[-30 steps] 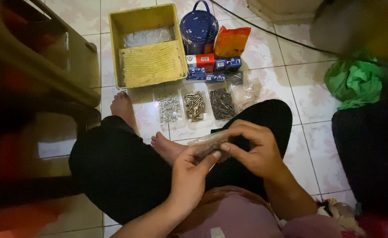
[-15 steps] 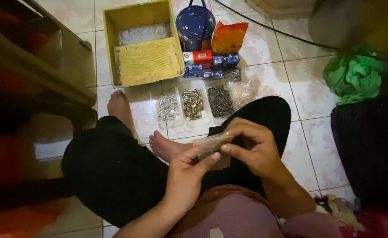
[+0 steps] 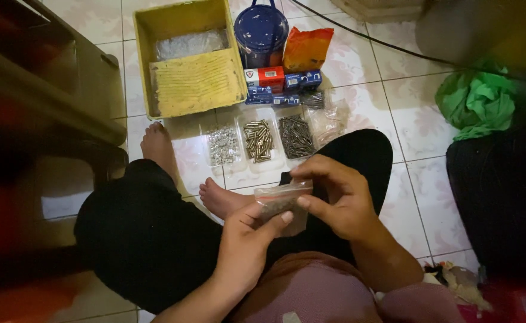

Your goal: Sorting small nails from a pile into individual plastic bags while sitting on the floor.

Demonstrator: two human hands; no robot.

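Observation:
I sit cross-legged on a tiled floor. Both hands hold a small clear plastic bag [image 3: 282,202] with dark small parts inside, above my lap. My left hand [image 3: 248,242] grips the bag's lower left side with thumb and fingers. My right hand [image 3: 334,194] pinches its top edge and right side. On the floor ahead lie three clear trays: one with silvery small parts [image 3: 223,145], one with brass-coloured screws [image 3: 258,140], one with dark screws [image 3: 296,136].
A yellow bin [image 3: 182,36] holding a yellow pad and clear plastic stands ahead. Next to it are a blue lidded pail [image 3: 261,31], an orange packet [image 3: 306,49] and small red and blue boxes [image 3: 278,81]. A green cloth [image 3: 475,101] lies right; dark furniture stands left.
The view has shifted slightly. My hands stay on the bag, with my right fingers moving along its top edge.

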